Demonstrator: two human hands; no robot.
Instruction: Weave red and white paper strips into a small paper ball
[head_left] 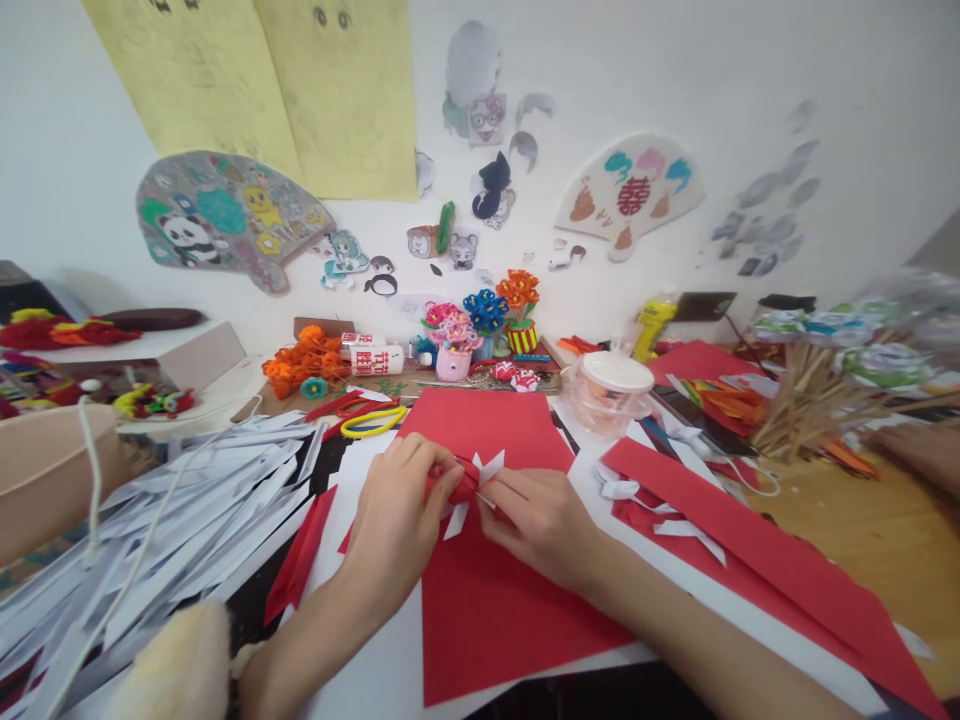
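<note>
Between my two hands is a small folded paper piece (466,482), red with white pointed strips sticking out. My left hand (401,495) pinches its left side between thumb and fingers. On the other side, my right hand (541,518) has its fingers closed on the white and red strips. The fingers partly hide the piece. Below lies a red paper sheet (487,620) on top of white sheets (360,650). More folded red and white pieces (667,520) rest to the right, beside a long red paper strip (750,550).
A heap of white paper strips (202,520) spreads on the left, with a white cord across it. Yellow-handled scissors (373,422), a lidded plastic cup (611,385) and small flower pots (454,360) stand or lie behind. Another person's hand (926,440) is at the right edge.
</note>
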